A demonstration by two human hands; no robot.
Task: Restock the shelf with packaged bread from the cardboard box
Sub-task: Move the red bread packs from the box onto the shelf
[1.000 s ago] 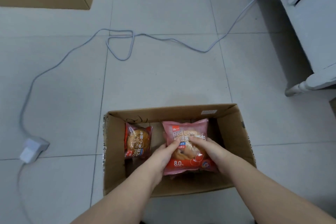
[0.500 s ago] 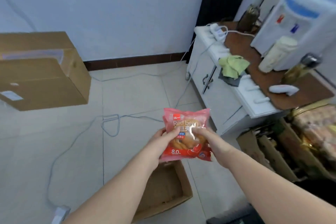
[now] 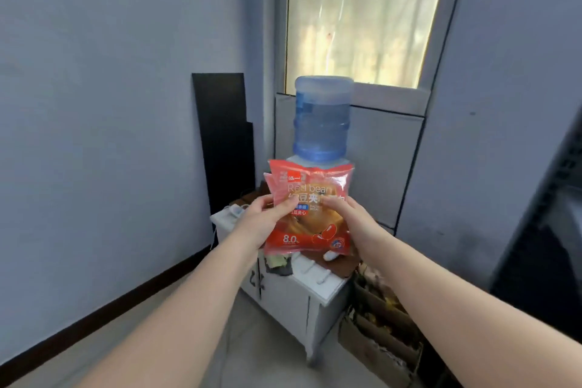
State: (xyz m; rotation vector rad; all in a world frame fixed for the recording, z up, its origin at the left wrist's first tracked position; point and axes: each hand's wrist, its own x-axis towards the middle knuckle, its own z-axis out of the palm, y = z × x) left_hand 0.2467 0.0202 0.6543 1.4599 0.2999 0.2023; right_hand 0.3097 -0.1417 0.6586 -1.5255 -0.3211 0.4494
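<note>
Pinching bread packet (image 3: pixel 310 214) between left hand (image 3: pixel 263 220) and right hand (image 3: pixel 349 217) fingers, thumbs in front.

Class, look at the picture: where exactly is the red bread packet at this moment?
In the head view the red bread packet sits centre frame, held up by the left hand and right hand, in front of the blue water bottle and white cabinet.

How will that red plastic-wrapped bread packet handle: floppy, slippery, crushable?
Red plastic-wrapped bread packet probably light: left hand and right hand hold it by fingertips. Glossy film looks slippery; crinkled top edge suggests floppy. Soft bun inside likely crushes.
</note>
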